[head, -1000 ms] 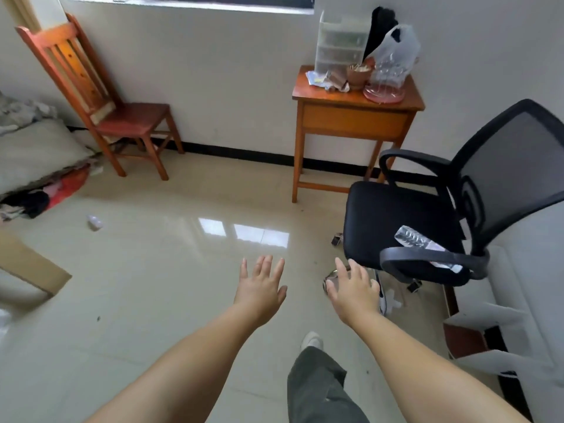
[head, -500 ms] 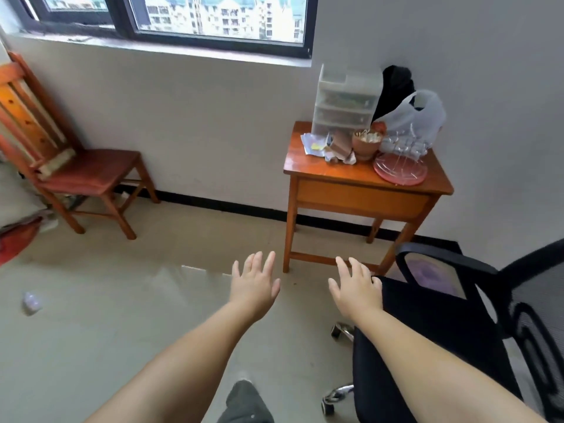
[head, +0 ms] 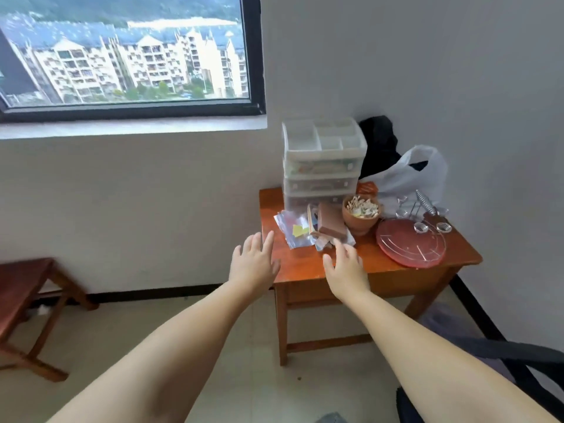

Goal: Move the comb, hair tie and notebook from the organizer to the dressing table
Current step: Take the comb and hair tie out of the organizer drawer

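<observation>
A clear plastic organizer (head: 322, 166) with three drawers and an open top tray stands at the back of a small wooden dressing table (head: 378, 264). Coloured items show dimly through the drawer fronts; I cannot make out the comb, hair tie or notebook. My left hand (head: 254, 262) hovers open at the table's front left corner, fingers spread. Over the table's front edge my right hand (head: 346, 268) is also open, just short of a brown block (head: 331, 224) lying on plastic sleeves (head: 294, 228).
On the table sit a clay pot of small bits (head: 361, 215), a red round tray (head: 410, 245) with metal springs, a white plastic bag (head: 409, 178) and a black cloth (head: 380, 145). A wooden chair (head: 21, 300) stands left; a black office chair arm (head: 503, 352) is at lower right.
The view has risen and closed in on the table. Both open hands have moved forward from above the floor to the table's front edge.
</observation>
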